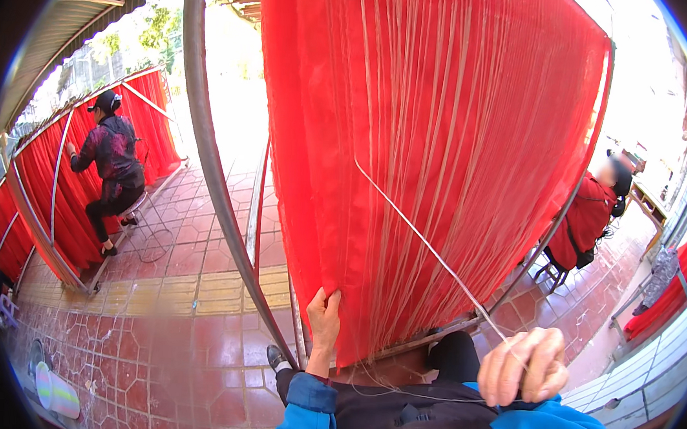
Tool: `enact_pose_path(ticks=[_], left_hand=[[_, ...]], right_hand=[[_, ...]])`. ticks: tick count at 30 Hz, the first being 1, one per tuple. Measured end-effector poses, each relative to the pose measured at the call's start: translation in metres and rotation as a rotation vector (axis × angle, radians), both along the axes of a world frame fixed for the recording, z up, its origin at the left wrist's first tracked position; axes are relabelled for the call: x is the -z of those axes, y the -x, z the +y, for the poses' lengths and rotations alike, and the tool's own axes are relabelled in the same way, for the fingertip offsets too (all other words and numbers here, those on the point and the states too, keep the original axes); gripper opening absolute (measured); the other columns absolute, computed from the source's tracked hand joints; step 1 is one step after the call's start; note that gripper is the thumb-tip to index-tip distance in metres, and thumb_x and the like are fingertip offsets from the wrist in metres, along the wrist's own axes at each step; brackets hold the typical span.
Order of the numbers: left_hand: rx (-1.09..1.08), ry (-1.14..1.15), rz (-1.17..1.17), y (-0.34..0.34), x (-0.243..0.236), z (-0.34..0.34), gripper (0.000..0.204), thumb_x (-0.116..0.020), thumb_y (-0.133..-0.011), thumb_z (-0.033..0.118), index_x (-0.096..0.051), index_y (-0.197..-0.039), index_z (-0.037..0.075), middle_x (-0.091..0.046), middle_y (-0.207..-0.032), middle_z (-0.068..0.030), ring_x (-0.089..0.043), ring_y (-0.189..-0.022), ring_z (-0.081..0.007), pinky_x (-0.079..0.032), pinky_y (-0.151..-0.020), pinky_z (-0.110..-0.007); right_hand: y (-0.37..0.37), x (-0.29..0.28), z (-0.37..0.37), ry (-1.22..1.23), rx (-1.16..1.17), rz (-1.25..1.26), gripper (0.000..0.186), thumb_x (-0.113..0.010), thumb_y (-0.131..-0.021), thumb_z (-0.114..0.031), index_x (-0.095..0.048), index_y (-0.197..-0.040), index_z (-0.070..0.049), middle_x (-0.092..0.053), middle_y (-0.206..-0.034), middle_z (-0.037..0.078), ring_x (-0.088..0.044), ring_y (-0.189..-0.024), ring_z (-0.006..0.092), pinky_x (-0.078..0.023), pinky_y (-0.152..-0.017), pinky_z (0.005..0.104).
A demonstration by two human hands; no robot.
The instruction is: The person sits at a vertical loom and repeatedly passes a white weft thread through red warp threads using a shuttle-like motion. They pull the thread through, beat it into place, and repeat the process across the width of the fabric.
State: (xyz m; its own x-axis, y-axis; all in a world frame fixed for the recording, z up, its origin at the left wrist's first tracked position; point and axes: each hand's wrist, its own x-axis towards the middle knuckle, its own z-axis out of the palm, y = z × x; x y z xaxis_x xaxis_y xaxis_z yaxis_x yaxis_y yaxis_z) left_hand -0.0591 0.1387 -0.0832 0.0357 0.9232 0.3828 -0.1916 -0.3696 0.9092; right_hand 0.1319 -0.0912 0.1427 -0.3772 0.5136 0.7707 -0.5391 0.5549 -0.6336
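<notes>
A large sheet of red cloth [305, 133] hangs in front of me, with many pale loose threads [442, 142] running down its face. My left hand [323, 317] pinches the cloth near its lower left edge, thumb and fingertips closed on it. From a spot higher on the cloth, a pale thread [428, 248] stretches tight down to my right hand [524, 369], which is closed around it at the lower right. Whether a needle is in those fingers is hidden. A thin loose strand also trails across my dark apron [425, 424].
A metal pole [207, 127] of the frame stands left of the cloth. Far left, a person [115, 157] sits on a stool at another red cloth. At the right sits a person in red [587, 221]. Reddish tiles [178, 354] cover the floor.
</notes>
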Motion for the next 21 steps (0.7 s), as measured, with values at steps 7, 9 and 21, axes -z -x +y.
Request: enact_pose_path(ticks=[7,9,21], left_hand=[[-0.004,-0.038,0.012,-0.005,-0.003,0.004,0.012,-0.057,-0.091,0.007,-0.063,-0.096,-0.002,-0.059,-0.078,0.0031,-0.05,-0.075,-0.0051,-0.041,-0.065,-0.024],[-0.01,-0.041,0.023,-0.005,-0.002,0.006,0.013,-0.057,-0.091,0.007,-0.063,-0.097,-0.002,-0.06,-0.079,0.0032,-0.051,-0.076,-0.0052,-0.042,-0.065,-0.024],[-0.083,-0.121,0.046,-0.012,0.003,0.009,0.011,-0.059,-0.089,0.009,-0.061,-0.089,-0.002,-0.053,-0.064,-0.0047,-0.047,-0.063,-0.009,-0.038,-0.055,-0.03]], right_hand=[[-0.003,-0.065,-0.044,-0.212,0.026,-0.152,0.013,-0.066,-0.082,-0.003,-0.063,-0.075,0.007,-0.066,-0.088,0.029,-0.067,-0.078,0.0418,-0.055,-0.064,0.0498],[-0.001,-0.08,-0.058,-0.273,0.038,-0.188,0.013,-0.065,-0.084,-0.003,-0.064,-0.078,0.008,-0.067,-0.09,0.028,-0.067,-0.079,0.0409,-0.055,-0.065,0.0511],[0.043,-0.119,-0.119,-0.657,-0.016,-0.027,0.017,-0.06,-0.085,0.008,-0.068,-0.07,0.007,-0.068,-0.079,0.023,-0.068,-0.069,0.0334,-0.06,-0.067,0.0433]])
